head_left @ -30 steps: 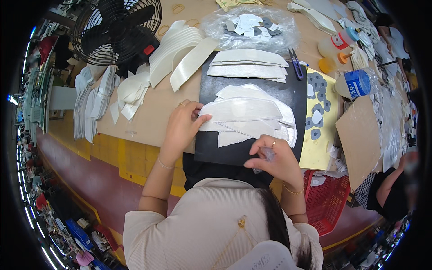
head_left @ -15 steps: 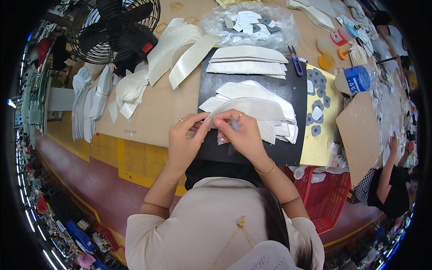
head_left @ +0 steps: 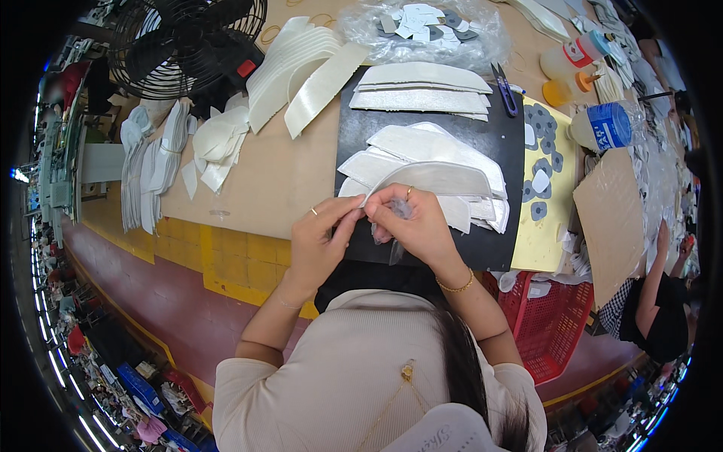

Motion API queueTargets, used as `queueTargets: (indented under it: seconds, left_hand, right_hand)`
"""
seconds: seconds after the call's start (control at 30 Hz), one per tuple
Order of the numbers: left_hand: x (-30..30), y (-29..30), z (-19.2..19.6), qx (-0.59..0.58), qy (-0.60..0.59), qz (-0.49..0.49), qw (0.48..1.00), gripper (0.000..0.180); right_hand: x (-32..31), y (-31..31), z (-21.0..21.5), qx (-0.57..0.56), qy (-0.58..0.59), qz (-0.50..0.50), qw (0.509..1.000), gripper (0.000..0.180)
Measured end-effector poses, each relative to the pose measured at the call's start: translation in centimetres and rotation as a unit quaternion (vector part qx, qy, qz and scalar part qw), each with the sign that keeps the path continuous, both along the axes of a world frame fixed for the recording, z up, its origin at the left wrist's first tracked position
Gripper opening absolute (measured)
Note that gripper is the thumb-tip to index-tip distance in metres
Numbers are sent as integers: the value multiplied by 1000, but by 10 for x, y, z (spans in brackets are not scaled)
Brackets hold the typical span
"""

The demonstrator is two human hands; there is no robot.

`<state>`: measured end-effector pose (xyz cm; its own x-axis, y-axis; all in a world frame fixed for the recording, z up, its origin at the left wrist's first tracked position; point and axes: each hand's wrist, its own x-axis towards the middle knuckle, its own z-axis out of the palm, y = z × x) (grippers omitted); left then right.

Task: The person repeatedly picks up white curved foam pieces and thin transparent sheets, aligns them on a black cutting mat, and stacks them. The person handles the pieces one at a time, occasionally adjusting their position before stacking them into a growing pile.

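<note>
A curved whitish fabric piece (head_left: 444, 178) is pinched at its left end between the fingertips of both hands. My left hand (head_left: 320, 233) is closed on that tip from the left, thumb against forefinger. From the right, my right hand (head_left: 418, 226) pinches the same end, and some crumpled clear plastic (head_left: 397, 245) is tucked in its palm and hangs below. The piece arches over a fanned pile of white fabric pieces (head_left: 422, 143) on a black board (head_left: 354, 124). Beyond lies a neat stack of similar curved pieces (head_left: 422, 79).
Purple-handled snips (head_left: 508, 102) lie at the board's far right corner, beside a yellow sheet (head_left: 531, 241) with grey patches. Bottles (head_left: 602, 126) stand farther right. A black fan (head_left: 188, 45) and fabric stacks (head_left: 290, 75) are at the left. A red basket (head_left: 542, 324) sits below the table edge.
The view has shifted slightly. Both hands keep their pinch on the fabric tip, which now sits a little farther right in view. More of the plastic shows under my right hand.
</note>
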<state>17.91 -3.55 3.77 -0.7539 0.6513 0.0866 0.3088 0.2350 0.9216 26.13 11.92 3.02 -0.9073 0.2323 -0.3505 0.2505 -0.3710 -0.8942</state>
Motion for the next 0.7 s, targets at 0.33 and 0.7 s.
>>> queueTargets:
  seconds: [0.33,0.7]
  left_hand:
    - [-7,0,4,27,-298,7,954,16]
    - [3,6,30,-33,-114,-123,985,19]
  right_hand:
    - [4,-2,3,51,19,7,998,14]
    - [37,4,24,144,-35,-2,989,12]
